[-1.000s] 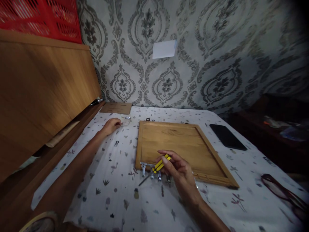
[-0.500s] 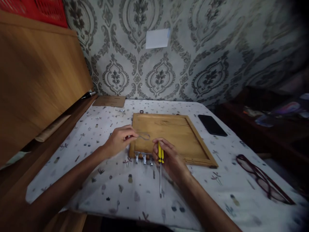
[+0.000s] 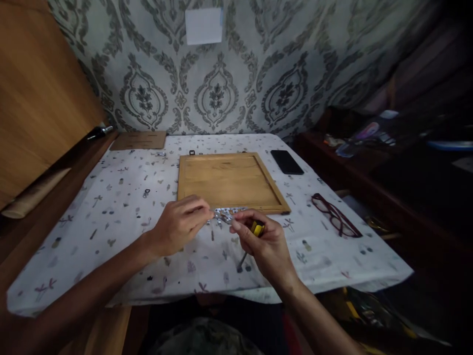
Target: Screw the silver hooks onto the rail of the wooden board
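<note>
A square wooden framed board [image 3: 229, 181] lies flat on the patterned tablecloth [image 3: 121, 227]. A row of small metal hooks [image 3: 227, 213] sits at its near edge. My left hand [image 3: 181, 224] is closed in a pinch just in front of that edge, holding something small and pale that I cannot make out. My right hand [image 3: 260, 241] is closed round a yellow-handled screwdriver [image 3: 248, 244], whose shaft points down toward me. The fingertips of both hands meet at the small piece by the hooks.
A black phone [image 3: 287, 161] lies right of the board and red-framed glasses [image 3: 334, 215] near the table's right edge. A brown cardboard piece [image 3: 139, 140] is at the far left corner. A wooden panel [image 3: 40, 98] stands on the left. Dark cluttered furniture is on the right.
My left hand came back from the far left of the table to the board's near edge with a small piece. My right hand turned the screwdriver shaft downward. The camera tilted down and right.
</note>
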### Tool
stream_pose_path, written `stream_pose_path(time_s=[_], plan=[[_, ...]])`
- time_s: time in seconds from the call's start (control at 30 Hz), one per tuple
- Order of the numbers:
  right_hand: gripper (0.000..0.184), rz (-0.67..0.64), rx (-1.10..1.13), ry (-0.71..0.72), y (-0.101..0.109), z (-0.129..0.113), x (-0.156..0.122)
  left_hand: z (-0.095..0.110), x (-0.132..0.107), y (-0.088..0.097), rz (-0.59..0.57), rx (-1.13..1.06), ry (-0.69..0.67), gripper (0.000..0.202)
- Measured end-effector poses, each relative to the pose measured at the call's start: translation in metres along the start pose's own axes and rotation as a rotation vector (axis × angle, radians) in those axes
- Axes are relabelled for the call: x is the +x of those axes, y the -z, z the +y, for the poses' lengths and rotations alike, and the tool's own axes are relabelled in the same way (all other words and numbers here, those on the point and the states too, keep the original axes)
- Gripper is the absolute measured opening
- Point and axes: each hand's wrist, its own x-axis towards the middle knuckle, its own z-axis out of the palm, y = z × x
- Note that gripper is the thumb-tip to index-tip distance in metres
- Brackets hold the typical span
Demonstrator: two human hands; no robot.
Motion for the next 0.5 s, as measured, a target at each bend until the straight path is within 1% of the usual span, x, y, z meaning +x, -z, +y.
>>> stream_pose_path(time_s=[0.07,0.13,0.17,0.23,0.3,0.37,0.43,0.5], plan=[[0.041,0.011,-0.053,0.019,0.003,-0.004,-0.007,0.007,0.003,0.000,0.001,-0.117,0.065,0.020],[0.038,0.028,-0.117,0.052,0.006,-0.008,-0.014,0.013,0.005,0.002,-0.041,-0.269,0.208,0.014],[0.036,0.041,-0.152,0.072,0.008,-0.010,-0.017,0.016,0.006,0.003,-0.084,-0.345,0.302,0.016],[0.032,0.068,-0.207,0.105,0.011,-0.013,-0.024,0.020,0.008,0.006,-0.198,-0.483,0.490,0.029],[0.031,0.082,-0.236,0.121,0.013,-0.015,-0.030,0.023,0.010,0.007,-0.297,-0.607,0.635,0.040],[0.029,0.076,-0.258,0.133,0.016,-0.017,-0.036,0.026,0.011,0.005,-0.331,-0.724,0.724,0.041],[0.027,0.066,-0.284,0.142,0.018,-0.017,-0.041,0.029,0.012,0.002,-0.311,-0.823,0.771,0.036],[0.024,0.051,-0.313,0.147,0.020,-0.018,-0.045,0.032,0.013,-0.002,-0.293,-0.911,0.789,0.031]])
